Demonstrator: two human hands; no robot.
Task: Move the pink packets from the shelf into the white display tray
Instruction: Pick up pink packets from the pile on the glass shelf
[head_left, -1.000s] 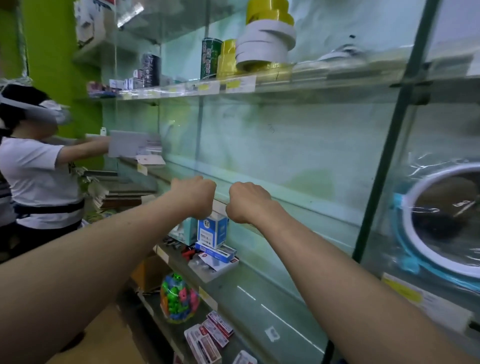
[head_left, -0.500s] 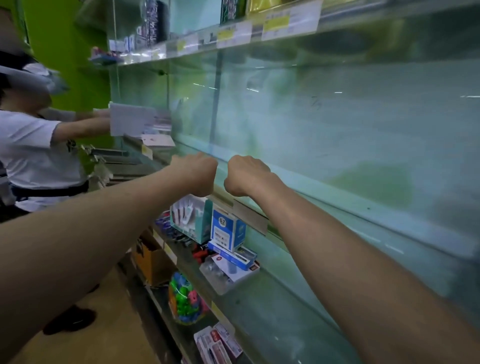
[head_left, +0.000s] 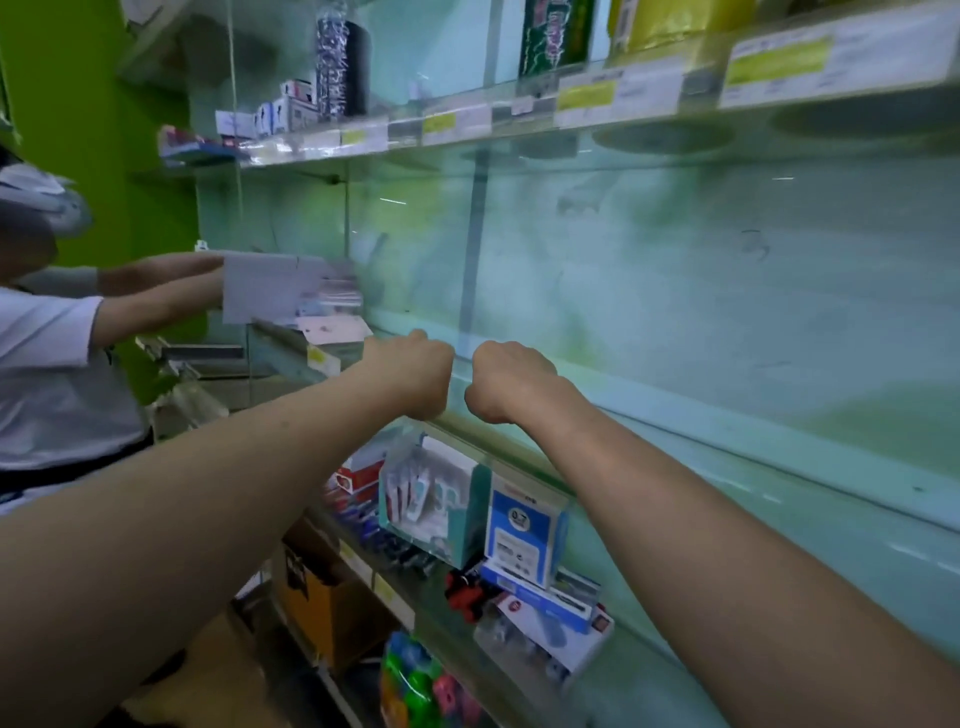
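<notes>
My left hand (head_left: 410, 374) and my right hand (head_left: 511, 382) are stretched out side by side, both curled into fists and holding nothing. They hover at the front edge of a bare glass shelf (head_left: 675, 467). Further left on that shelf lies a pale pink flat packet (head_left: 335, 328). Just behind it another person's hands hold a white box-like tray (head_left: 260, 291) with blurred packets at its right end.
The other person (head_left: 47, 374) in a white shirt stands at the left. On the shelf below are a teal box (head_left: 441, 499), a blue box (head_left: 522, 535) and red items. Tape rolls and price labels line the upper shelf (head_left: 571, 104). A cardboard box (head_left: 322, 608) sits lower down.
The view has swung left and down, losing the right-hand shelf section with the round blue-rimmed item. My fists stay side by side, still curled. The other person keeps holding the white tray.
</notes>
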